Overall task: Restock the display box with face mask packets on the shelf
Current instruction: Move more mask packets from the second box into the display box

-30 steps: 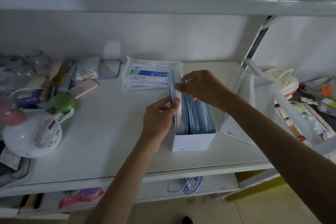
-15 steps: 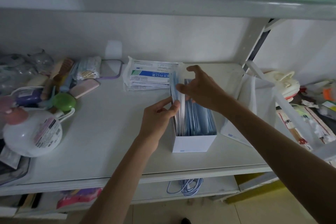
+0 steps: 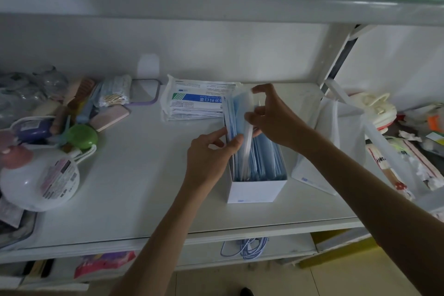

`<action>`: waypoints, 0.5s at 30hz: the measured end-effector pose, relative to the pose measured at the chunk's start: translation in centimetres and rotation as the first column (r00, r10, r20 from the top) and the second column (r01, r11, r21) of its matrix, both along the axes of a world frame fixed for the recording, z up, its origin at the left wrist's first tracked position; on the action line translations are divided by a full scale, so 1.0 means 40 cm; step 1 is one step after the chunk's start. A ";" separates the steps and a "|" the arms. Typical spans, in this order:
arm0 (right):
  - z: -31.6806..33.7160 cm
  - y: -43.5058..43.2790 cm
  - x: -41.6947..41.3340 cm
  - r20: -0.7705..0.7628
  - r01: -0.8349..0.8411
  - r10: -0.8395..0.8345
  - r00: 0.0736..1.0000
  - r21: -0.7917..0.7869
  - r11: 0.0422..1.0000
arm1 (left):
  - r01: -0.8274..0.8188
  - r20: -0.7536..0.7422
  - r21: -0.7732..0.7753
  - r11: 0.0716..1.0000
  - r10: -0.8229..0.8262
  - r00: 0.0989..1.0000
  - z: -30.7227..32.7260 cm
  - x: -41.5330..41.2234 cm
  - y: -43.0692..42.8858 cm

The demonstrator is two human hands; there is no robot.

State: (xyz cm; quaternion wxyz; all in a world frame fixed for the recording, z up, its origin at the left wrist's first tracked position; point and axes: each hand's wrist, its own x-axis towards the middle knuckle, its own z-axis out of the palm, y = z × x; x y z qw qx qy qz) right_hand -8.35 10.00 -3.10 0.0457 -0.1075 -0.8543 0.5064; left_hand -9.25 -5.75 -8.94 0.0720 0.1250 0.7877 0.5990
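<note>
Left thumb (image 3: pixel 236 142) and index finger (image 3: pixel 219 131) pinch the near-left edge of a face mask packet (image 3: pixel 241 115). I can't see the other left fingers, they're tucked under the palm. Right fingers (image 3: pixel 264 87) are curled, with thumb and index gripping the same packet at its top far edge. The rest bunch in behind it, exact contact unclear. Left hand (image 3: pixel 209 161) sits at the box's left wall, right hand (image 3: pixel 274 120) over the box's far half.

The packet is upright, blue mask in clear wrap. Its lower part is down inside the display box (image 3: pixel 254 191) at the left side of the row, and its top stands above the rim. There may be more than one packet in the pinch, I can't separate them.

The display box is white with an open top, long axis running away from me, mid-shelf. Filed packets (image 3: pixel 266 163) stand on edge in it, filling the right side.

Just behind the box is a flat stack of packets (image 3: pixel 192 103), blue-and-white label up. Touching or not, I can't tell. Just beside the box on the right is a white bag (image 3: pixel 336 146). All of this sits on the white shelf (image 3: pixel 134 187).

At the left end of the shelf are a round white bottle (image 3: pixel 40 180), a green round case (image 3: pixel 83 137) and a cotton swab pack (image 3: pixel 115 96). A purple-rimmed mirror (image 3: pixel 146 94) stands at the back wall. Blue cable loops (image 3: pixel 247 247) hang below the front edge.
</note>
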 end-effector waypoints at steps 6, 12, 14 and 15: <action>-0.001 0.002 0.003 -0.002 0.017 -0.017 1.000 -0.001 1.000 | -0.055 0.015 0.057 0.997 0.054 0.998 -0.007 0.001 0.004; -0.003 -0.008 0.021 -0.099 0.008 -0.003 0.995 0.053 0.999 | -0.070 0.080 0.081 0.994 0.063 0.995 -0.021 -0.001 -0.001; -0.011 -0.009 0.024 -0.129 0.024 -0.014 0.992 0.074 0.997 | -0.067 0.108 0.118 0.991 0.054 0.993 -0.021 -0.003 -0.004; -0.014 -0.010 0.024 -0.141 0.046 -0.030 0.990 0.113 0.993 | -0.060 0.116 0.133 0.989 0.045 0.992 -0.017 -0.003 -0.006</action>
